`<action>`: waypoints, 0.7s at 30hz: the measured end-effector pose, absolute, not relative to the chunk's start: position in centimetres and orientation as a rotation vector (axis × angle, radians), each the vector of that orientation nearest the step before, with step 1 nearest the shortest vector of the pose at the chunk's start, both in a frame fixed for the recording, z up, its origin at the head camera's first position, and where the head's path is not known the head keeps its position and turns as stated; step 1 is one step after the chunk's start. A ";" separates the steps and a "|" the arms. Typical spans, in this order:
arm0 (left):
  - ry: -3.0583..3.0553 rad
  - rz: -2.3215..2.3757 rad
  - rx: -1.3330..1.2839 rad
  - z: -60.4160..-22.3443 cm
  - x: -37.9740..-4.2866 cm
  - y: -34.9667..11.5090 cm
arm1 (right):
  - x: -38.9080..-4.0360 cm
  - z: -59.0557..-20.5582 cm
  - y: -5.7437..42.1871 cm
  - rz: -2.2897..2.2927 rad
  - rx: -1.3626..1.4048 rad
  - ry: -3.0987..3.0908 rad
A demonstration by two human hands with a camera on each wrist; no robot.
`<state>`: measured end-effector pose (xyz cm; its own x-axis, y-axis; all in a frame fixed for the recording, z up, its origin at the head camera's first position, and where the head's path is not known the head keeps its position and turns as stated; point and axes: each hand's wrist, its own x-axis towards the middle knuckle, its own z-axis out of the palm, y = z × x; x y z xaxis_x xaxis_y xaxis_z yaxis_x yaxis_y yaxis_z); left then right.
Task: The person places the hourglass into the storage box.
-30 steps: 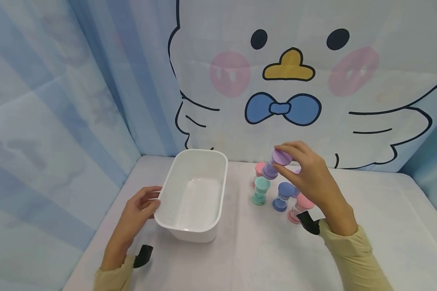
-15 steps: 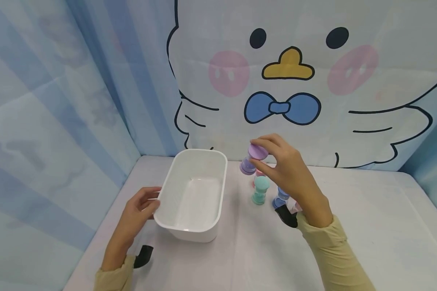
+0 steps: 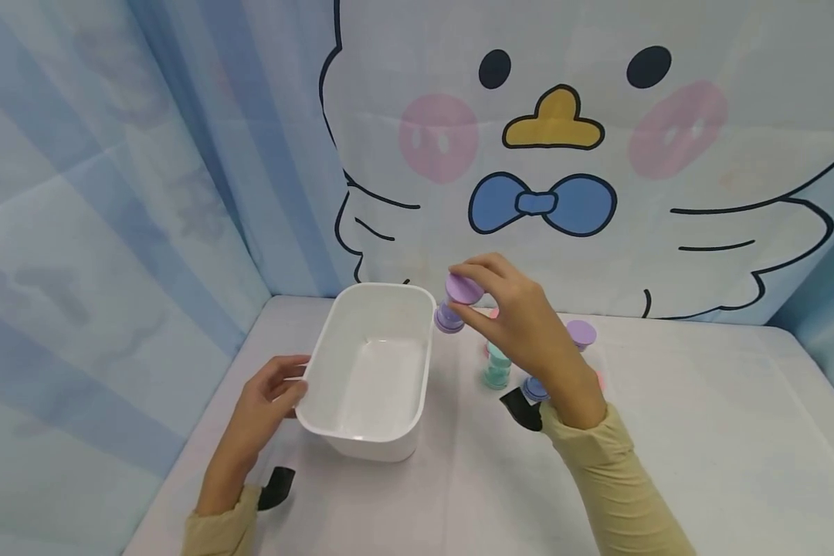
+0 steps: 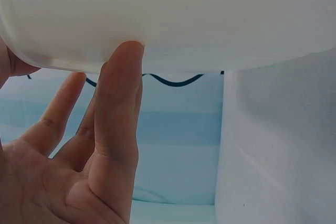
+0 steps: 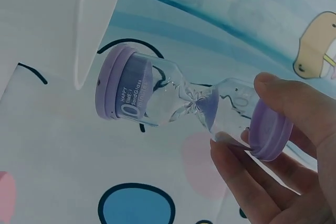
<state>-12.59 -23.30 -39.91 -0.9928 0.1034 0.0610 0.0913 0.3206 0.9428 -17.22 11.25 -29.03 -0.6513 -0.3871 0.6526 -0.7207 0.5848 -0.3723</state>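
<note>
Purple sandglass [image 5: 191,100], tilted, hangs in the air toward the far edge of the white surface [image 3: 702,432], its lower cap just beside the far right corner of a white plastic tub [image 3: 362,440]. The fingers of the right hand [image 3: 517,313] grip it by its upper cap. Purple sand shows in both glass bulbs, and the print on the lower one includes the words "HAPPY TIME" and "SandGlass."

The left hand [image 3: 264,398] rests against the outside of the tub's left wall, its fingers extended rather than curled round it. The tub stands upright toward the surface's far left corner.

To its right, between tub and right forearm, stand a teal sandglass [image 3: 497,372] and a blue sandglass [image 3: 536,388]; a second purple sandglass [image 3: 581,333] shows beyond the wrist, near the far edge. Slivers of pink beside the right hand and forearm probably belong to more sandglasses, though most is hidden. Behind, a cloth backdrop [image 3: 716,46] carries a cartoon face above a blue bow tie.
</note>
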 end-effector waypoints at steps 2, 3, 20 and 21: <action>2.546 1.816 0.189 -39.9 -12.6 -23.3 | -17.3 -29.1 11.0 0.870 0.884 -2.305; 2.547 1.814 0.189 -39.9 -12.6 -23.3 | -17.4 -29.2 10.8 0.871 0.886 -2.308; 2.550 1.816 0.208 -39.8 -12.7 -23.3 | -18.0 -29.9 7.9 0.878 0.914 -2.355; 2.549 1.815 0.206 -39.8 -12.7 -23.3 | -18.1 -29.9 7.7 0.875 0.915 -2.359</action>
